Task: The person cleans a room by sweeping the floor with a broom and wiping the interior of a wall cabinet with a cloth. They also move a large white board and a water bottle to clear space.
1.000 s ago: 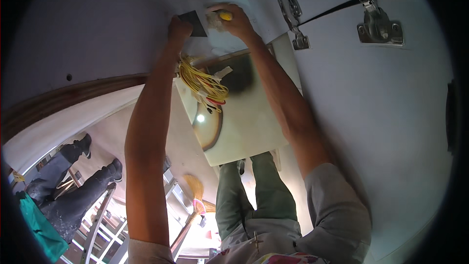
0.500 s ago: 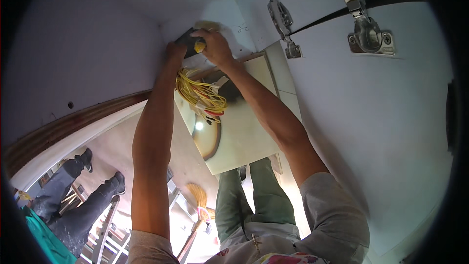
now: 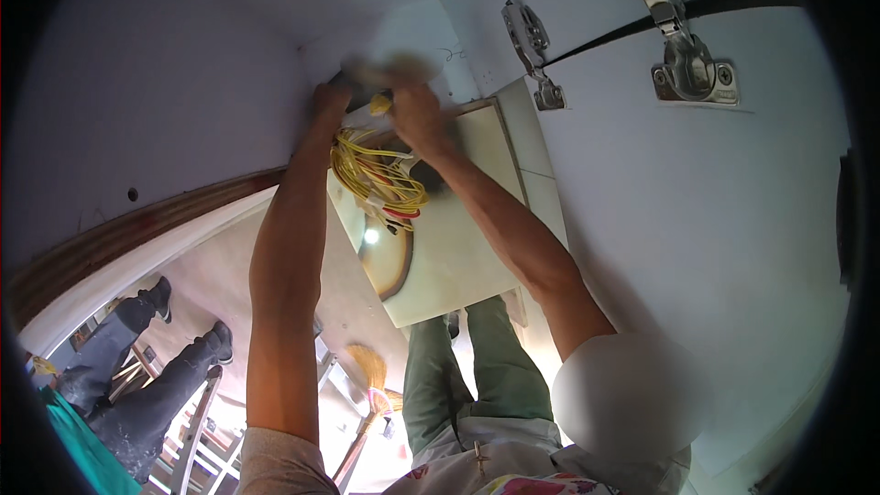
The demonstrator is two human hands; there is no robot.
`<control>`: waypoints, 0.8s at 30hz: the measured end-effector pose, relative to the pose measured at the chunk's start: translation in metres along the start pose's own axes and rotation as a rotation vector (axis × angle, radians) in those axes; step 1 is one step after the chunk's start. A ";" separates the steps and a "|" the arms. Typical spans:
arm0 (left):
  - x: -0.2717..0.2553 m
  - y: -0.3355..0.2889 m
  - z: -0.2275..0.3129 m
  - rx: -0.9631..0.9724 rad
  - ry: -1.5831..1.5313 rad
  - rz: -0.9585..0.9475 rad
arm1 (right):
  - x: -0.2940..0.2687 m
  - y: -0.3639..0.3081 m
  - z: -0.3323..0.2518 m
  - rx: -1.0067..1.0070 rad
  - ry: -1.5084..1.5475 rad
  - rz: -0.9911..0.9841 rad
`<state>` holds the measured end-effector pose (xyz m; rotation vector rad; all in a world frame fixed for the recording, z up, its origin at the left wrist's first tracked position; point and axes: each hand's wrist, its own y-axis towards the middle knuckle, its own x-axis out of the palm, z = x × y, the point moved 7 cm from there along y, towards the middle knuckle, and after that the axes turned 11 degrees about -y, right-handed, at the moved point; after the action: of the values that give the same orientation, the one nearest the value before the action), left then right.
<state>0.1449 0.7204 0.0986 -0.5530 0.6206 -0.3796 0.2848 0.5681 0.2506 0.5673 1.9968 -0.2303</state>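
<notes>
Deep inside the pale cabinet, both my arms reach up to a corner. My left hand [image 3: 330, 103] is closed at the edge of a dark flat piece [image 3: 344, 82]; most of its fingers are hidden. My right hand [image 3: 420, 110] is a fist around something with a yellow rounded end [image 3: 379, 104]. Motion smears its fingers and a tan shape above them, so the kind of tool cannot be made out. Just below the hands, a loose bundle of yellow wires [image 3: 376, 179] hangs over a cream board [image 3: 467, 238] with dark, scorch-like marks.
Two metal hinges [image 3: 698, 73] join the panels at the right, beside a large pale door [image 3: 715, 211]. A brown edge strip [image 3: 147, 225] runs along the lower left. Below are a person's dark-trousered legs [image 3: 165, 394], a ladder [image 3: 194, 435] and a straw broom [image 3: 369, 367].
My right hand has shifted slightly right and down and is now blurred, its yellow-ended thing moving with it. My left hand stays almost in place.
</notes>
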 end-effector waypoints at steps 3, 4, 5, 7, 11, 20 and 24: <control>-0.014 0.014 -0.008 0.209 0.154 0.043 | -0.009 -0.004 -0.030 -0.066 0.211 0.040; -0.018 0.019 -0.012 0.199 0.188 0.061 | -0.013 -0.002 -0.029 -0.057 0.280 0.090; -0.021 0.024 -0.013 0.191 0.224 0.078 | -0.018 0.001 -0.028 -0.049 0.349 0.140; 0.001 -0.005 0.009 -0.038 0.222 0.049 | -0.035 0.008 0.007 -0.006 0.298 0.226; 0.000 0.040 -0.035 0.261 0.532 -0.110 | -0.031 0.004 0.013 0.022 0.233 0.191; -0.009 0.021 -0.018 0.145 0.232 0.056 | -0.024 0.001 -0.008 -0.088 0.464 0.189; -0.003 -0.019 0.023 0.095 0.123 0.036 | -0.032 0.013 0.016 -0.044 0.244 0.265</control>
<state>0.1541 0.7155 0.1266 -0.4292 0.7257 -0.4095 0.3162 0.5635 0.2720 0.8566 2.1261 0.0483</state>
